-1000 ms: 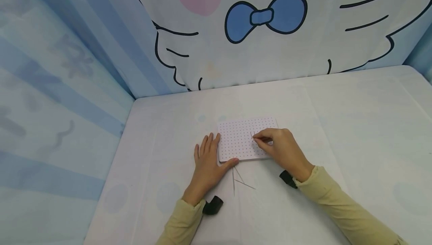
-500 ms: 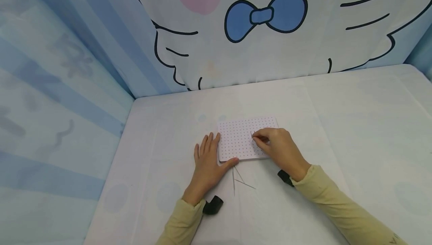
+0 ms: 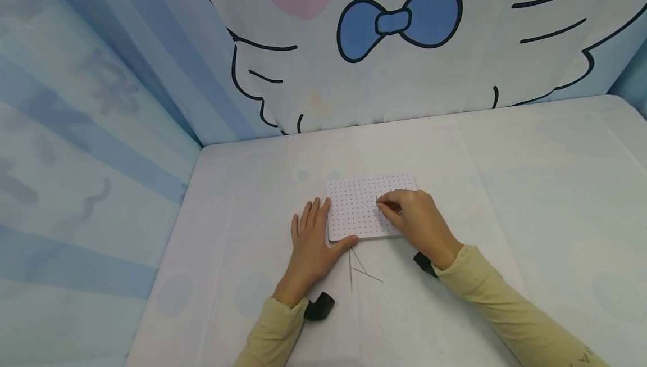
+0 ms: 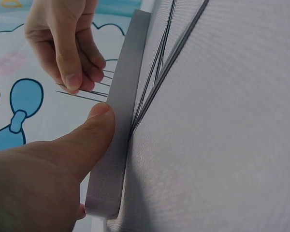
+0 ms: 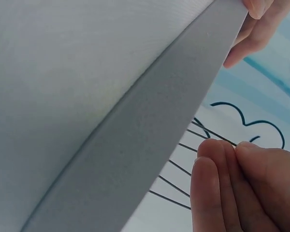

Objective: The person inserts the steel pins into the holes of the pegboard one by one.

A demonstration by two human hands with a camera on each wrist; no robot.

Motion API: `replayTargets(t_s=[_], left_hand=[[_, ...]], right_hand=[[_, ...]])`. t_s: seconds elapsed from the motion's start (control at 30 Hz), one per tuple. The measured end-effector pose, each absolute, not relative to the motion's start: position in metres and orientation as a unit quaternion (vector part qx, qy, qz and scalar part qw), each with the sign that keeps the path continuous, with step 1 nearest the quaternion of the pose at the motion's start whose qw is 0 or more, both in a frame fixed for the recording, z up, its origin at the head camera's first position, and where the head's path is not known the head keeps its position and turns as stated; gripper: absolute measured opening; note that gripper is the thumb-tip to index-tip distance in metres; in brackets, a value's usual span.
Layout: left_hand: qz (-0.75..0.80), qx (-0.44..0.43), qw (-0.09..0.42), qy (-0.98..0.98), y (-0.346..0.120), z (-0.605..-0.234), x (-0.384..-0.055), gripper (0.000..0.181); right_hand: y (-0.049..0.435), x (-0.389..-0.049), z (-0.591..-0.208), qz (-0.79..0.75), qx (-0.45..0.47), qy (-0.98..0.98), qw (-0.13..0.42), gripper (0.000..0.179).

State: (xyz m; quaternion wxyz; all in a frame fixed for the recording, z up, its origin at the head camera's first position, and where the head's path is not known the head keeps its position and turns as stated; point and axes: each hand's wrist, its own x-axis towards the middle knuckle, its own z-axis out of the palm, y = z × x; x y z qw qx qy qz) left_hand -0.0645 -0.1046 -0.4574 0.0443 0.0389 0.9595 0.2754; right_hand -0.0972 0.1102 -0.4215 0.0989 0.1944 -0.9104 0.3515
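A white board [image 3: 350, 209] with a grid of small dark holes lies flat on the table. My left hand [image 3: 310, 252] spreads along its left side, fingers straight, with the thumb against the front edge. Over the right half of the board, my right hand [image 3: 422, 223] pinches a thin metal pin [image 5: 217, 134] between thumb and fingertips. Several other thin pins [image 5: 171, 166] stand in a row from the board beside those fingertips, in the right wrist view. The pinched pin's lower end meets the board near that row; whether it is in a hole cannot be told.
A few loose metal pins [image 3: 368, 275] lie on the white tablecloth [image 3: 505, 187] just in front of the board, near the left thumb. Black wrist cameras [image 3: 319, 307] hang under both sleeves. A printed cloth [image 3: 313, 75] forms the back wall.
My right hand has shifted slightly left and away from me over the board, still pinching. My left hand and the loose pins have stayed in place.
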Motion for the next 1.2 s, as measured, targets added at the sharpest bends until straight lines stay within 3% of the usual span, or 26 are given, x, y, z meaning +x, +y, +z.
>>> replayTargets(t_s=[1.2], left_hand=[[0.274, 0.047, 0.033, 0.960, -0.103, -0.456, -0.064, 0.099]], right_hand=[[0.099, -0.064, -0.411, 0.328, 0.219, -0.917, 0.054, 0.007]])
